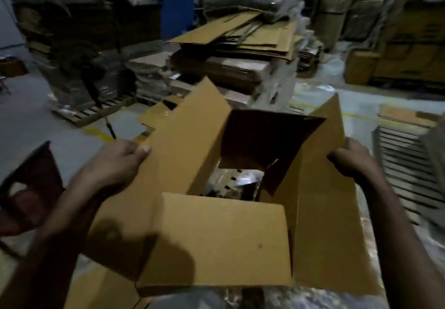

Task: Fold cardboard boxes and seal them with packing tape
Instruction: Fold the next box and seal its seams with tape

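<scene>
A brown cardboard box [224, 239] is held in front of me, opened into a square tube with its flaps spread; I look down through it to the floor. My left hand [115, 164] grips the edge of the left flap, thumb on top. At the opposite side my right hand [354, 159] grips the edge of the right flap. The near flap is folded inward across the opening, the far flap hangs in shadow. No packing tape is in view.
A stack of flat cardboard sheets [240, 41] lies on a pallet straight ahead. Wrapped pallet loads [91, 43] stand at the back left, stacked boxes [397, 43] at the back right. A dark red chair [29, 188] is at my left, a flat stack [407, 154] at my right.
</scene>
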Available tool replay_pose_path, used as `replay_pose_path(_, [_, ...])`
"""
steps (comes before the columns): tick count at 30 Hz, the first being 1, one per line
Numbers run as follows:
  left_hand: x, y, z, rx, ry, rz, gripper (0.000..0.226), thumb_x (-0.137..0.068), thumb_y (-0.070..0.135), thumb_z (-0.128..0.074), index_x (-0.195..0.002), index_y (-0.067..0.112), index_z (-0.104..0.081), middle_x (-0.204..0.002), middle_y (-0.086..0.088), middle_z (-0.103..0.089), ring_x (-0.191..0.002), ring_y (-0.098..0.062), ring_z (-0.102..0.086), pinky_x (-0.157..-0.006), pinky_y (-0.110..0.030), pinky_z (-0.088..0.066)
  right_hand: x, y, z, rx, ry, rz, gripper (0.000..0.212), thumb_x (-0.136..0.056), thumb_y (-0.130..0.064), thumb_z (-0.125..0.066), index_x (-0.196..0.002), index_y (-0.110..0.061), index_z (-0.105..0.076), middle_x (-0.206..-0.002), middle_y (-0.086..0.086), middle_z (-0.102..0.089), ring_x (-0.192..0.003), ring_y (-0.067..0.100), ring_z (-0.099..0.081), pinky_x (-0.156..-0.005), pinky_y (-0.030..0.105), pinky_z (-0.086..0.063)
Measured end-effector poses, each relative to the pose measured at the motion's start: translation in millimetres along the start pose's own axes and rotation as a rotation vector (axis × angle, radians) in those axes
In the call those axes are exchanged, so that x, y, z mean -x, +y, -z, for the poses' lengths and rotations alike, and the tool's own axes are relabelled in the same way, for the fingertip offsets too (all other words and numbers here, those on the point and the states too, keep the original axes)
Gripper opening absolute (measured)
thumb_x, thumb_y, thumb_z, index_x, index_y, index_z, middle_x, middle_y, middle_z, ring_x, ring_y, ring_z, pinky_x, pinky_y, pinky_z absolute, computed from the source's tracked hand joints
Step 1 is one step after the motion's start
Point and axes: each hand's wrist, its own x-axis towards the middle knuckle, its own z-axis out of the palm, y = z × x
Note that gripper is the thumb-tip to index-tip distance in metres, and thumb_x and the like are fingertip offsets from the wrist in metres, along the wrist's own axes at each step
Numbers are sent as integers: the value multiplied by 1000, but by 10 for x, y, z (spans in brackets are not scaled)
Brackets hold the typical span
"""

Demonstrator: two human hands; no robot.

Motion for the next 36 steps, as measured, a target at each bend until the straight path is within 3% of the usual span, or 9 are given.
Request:
replay_pose_path(7, [221,930,-1169,119,-341,-109,57,-99,55,-58,-91,1,-75,-92,-15,-77,-89,-31,-72,-87,-47,-54,123,1140,716,348,49,-236,33,-87,5,-52,-57,-9,-47,-32,-2,-45,-33,14,-45,-34,17,-30])
replay_pose_path(10, [329,994,-1687,398,-392,-86,74,-77,69,-66,-93,-3,-73,-92,-20,-75,-89,-26,-69,-92,-53,-54,133,1357,926,368,48,-265,22,-93,-3,-52,-72,-1,-61,-46,7,-63,-38,20,-63,-43,27,-56])
replay_pose_path(13, [461,1104,-1768,567,-392,-24,65,-88,61,-70,-107,-1,-73,-97,-21,-75,-89,-39,-70,-90,-61,-53,177,1285,1258,350,36,-252,21,-103,-18,-53,-98,-2,-64,-72,18,-72,-57,31,-73,-58,42,-63])
replay_pose_path(20, [328,1367,-1153,-87,-163,-296,40,-106,48,-44,-85,28,-72,-75,5,-72,-75,-17,-67,-70,-39,-52,180,760,1692,467,-15,-204,8,-102,-1,-55,-99,2,-62,-75,14,-64,-62,22,-64,-47,30,-53])
replay_pose_path(24, [13,1250,-1209,-262,-36,-321,40,-107,45,-44,-81,26,-68,-72,0,-68,-72,-19,-62,-62,-36,-45,106,508,1557,466,-5,-187,13,-102,-4,-54,-100,3,-66,-94,21,-71,-86,34,-73,-76,46,-63])
replay_pose_path(28, [-196,1056,-1268,44,-232,-257,30,-106,38,-54,-91,21,-75,-89,-4,-74,-89,-29,-69,-76,-39,-52,71,311,1326,482,73,-129,20,-101,-14,-58,-82,-6,-59,-86,16,-67,-85,33,-72,-82,48,-63])
replay_pose_path(30, [-201,1016,-1172,221,-500,-167,20,-96,36,-71,-104,18,-78,-98,-5,-78,-93,-29,-74,-78,-40,-57,50,291,1259,457,77,-120,18,-99,-21,-63,-92,-4,-61,-89,16,-65,-79,29,-70,-71,44,-63])
replay_pose_path(32, [-224,1014,-1087,383,-743,-41,42,-78,37,-91,-111,13,-79,-105,-11,-79,-97,-33,-77,-85,-44,-59,94,287,1218,374,29,-104,18,-99,-24,-65,-107,-12,-55,-95,12,-60,-76,22,-62,-57,33,-54])
replay_pose_path(36, [-206,1125,-1126,357,-749,-46,27,-89,18,-78,-115,13,-76,-104,-11,-80,-95,-32,-77,-97,-54,-57,256,376,1173,331,-28,-141,31,-97,-24,-66,-123,-20,-51,-111,12,-59,-89,28,-64,-64,36,-56])
